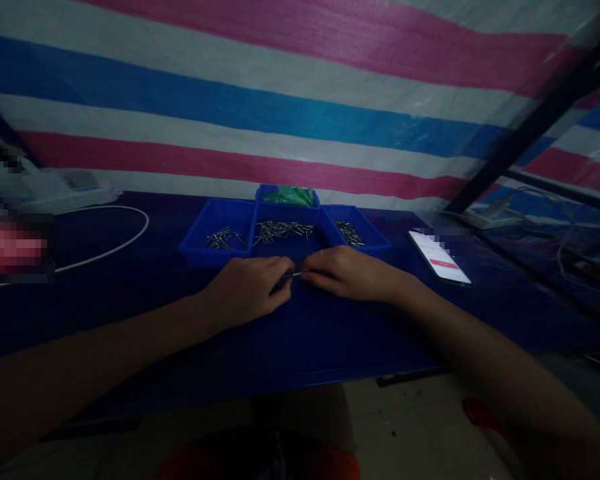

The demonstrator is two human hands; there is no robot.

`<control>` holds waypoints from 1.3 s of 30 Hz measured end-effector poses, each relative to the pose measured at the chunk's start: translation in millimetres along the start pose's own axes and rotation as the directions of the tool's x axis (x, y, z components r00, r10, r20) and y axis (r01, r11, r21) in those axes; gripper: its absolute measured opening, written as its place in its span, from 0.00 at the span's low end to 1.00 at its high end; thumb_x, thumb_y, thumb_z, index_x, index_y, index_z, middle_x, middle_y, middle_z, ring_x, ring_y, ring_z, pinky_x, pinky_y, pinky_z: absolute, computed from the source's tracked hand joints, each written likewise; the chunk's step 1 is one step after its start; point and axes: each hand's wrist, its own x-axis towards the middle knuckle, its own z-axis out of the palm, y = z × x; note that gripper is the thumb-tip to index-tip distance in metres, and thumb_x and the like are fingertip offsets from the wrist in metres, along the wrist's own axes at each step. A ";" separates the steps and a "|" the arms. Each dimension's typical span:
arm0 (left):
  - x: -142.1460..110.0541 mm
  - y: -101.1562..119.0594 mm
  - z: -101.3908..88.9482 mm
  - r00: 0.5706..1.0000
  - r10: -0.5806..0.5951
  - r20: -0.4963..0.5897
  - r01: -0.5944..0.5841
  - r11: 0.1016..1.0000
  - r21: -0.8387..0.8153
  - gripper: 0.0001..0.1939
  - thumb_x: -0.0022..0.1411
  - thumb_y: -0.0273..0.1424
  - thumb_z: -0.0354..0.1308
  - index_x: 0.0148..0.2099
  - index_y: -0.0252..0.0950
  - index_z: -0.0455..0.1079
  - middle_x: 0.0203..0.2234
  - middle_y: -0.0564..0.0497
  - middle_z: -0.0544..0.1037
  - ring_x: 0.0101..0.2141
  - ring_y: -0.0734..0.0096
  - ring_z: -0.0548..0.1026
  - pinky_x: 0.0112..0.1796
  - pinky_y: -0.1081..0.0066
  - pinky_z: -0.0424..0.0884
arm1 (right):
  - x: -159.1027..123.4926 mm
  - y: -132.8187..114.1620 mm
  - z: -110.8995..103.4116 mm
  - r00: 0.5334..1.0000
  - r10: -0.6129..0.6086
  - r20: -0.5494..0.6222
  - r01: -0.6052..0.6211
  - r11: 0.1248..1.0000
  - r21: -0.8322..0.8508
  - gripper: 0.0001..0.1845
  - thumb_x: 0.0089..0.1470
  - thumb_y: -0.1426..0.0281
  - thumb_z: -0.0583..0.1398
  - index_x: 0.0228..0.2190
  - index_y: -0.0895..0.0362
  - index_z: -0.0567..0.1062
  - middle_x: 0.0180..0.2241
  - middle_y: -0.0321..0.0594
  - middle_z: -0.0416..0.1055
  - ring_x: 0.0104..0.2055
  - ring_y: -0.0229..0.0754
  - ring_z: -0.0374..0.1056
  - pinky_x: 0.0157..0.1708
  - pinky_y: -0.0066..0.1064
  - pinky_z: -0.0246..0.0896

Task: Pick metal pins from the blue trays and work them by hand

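My left hand [253, 288] and my right hand [353, 275] meet over the blue table, fingertips nearly touching. Both are closed in a pinch on a thin, silvery rod-like metal piece [297, 274] that bridges the small gap between them. Its ends are hidden in the fingers, and its exact kind is too small to make out. Just beyond my hands lies a pile of similar thin metal pieces [283, 231]. More of them fill part of a left blue bin [193, 250] and a right blue bin [376, 233].
Behind the pile, a third blue bin [287, 213] holds green plastic-looking material [293, 195]. A lit phone [443, 259] lies right. A white cable [147, 223] curves across the left side near a pale device [80, 187]. Striped sheeting [280, 113] hangs behind the table [300, 347].
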 end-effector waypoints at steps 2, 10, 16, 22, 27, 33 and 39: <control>0.4 0.0 0.1 1.000 0.007 0.002 -0.007 1.000 -0.002 0.09 0.60 0.32 0.47 0.38 0.36 0.66 0.27 0.53 0.74 0.28 0.73 0.73 0.26 0.74 0.62 | -0.4 0.7 -0.7 1.000 -0.005 -0.012 0.005 1.000 0.000 0.12 0.59 0.69 0.49 0.32 0.60 0.69 0.27 0.37 0.66 0.30 0.34 0.62 0.32 0.26 0.53; -0.4 1.3 -3.2 0.999 0.004 -0.034 -0.005 1.000 -0.025 0.08 0.59 0.31 0.48 0.37 0.35 0.67 0.24 0.55 0.73 0.24 0.75 0.72 0.25 0.76 0.61 | 0.7 -0.5 0.1 1.000 -0.024 -0.008 0.024 1.000 0.005 0.11 0.59 0.70 0.49 0.30 0.60 0.68 0.26 0.36 0.65 0.29 0.33 0.62 0.31 0.25 0.53; 0.4 2.1 -5.5 0.993 -0.009 -0.118 -0.010 0.987 -0.158 0.06 0.57 0.29 0.51 0.37 0.35 0.66 0.22 0.57 0.71 0.21 0.80 0.67 0.23 0.78 0.60 | -0.3 -2.7 -0.4 0.999 -0.040 -0.021 0.040 0.999 0.001 0.11 0.58 0.70 0.49 0.29 0.60 0.69 0.26 0.36 0.65 0.29 0.33 0.61 0.31 0.25 0.53; 1.6 2.8 -8.2 0.990 -0.040 -0.137 0.004 0.968 -0.253 0.04 0.55 0.28 0.53 0.35 0.35 0.66 0.22 0.58 0.69 0.20 0.82 0.65 0.23 0.79 0.60 | -1.4 -3.6 -1.1 0.997 -0.058 -0.046 0.058 0.998 -0.006 0.11 0.59 0.69 0.49 0.30 0.61 0.69 0.26 0.36 0.66 0.29 0.32 0.62 0.31 0.24 0.53; 1.8 2.0 -8.1 0.996 -0.006 -0.088 -0.019 0.960 -0.278 0.04 0.54 0.27 0.53 0.35 0.35 0.65 0.23 0.57 0.69 0.20 0.81 0.65 0.23 0.78 0.60 | -2.0 -3.4 -0.1 0.998 -0.051 -0.032 0.049 0.998 -0.049 0.11 0.58 0.69 0.50 0.31 0.60 0.70 0.27 0.38 0.67 0.30 0.34 0.62 0.32 0.26 0.53; 0.9 2.2 -6.8 0.998 0.007 -0.056 -0.020 0.972 -0.235 0.02 0.54 0.26 0.51 0.33 0.35 0.63 0.25 0.56 0.68 0.24 0.79 0.66 0.25 0.76 0.61 | -2.4 -3.6 -0.5 0.999 -0.043 -0.033 0.040 0.996 -0.074 0.12 0.58 0.69 0.49 0.33 0.61 0.70 0.28 0.39 0.68 0.31 0.36 0.63 0.33 0.27 0.54; 2.0 1.1 -7.5 0.999 -0.001 -0.034 -0.007 0.971 -0.238 0.03 0.55 0.27 0.51 0.34 0.35 0.63 0.25 0.56 0.68 0.23 0.79 0.66 0.25 0.77 0.61 | -1.5 -4.6 -0.8 0.999 -0.044 -0.022 0.041 0.994 -0.097 0.12 0.59 0.70 0.48 0.33 0.61 0.70 0.28 0.40 0.67 0.31 0.36 0.63 0.33 0.27 0.54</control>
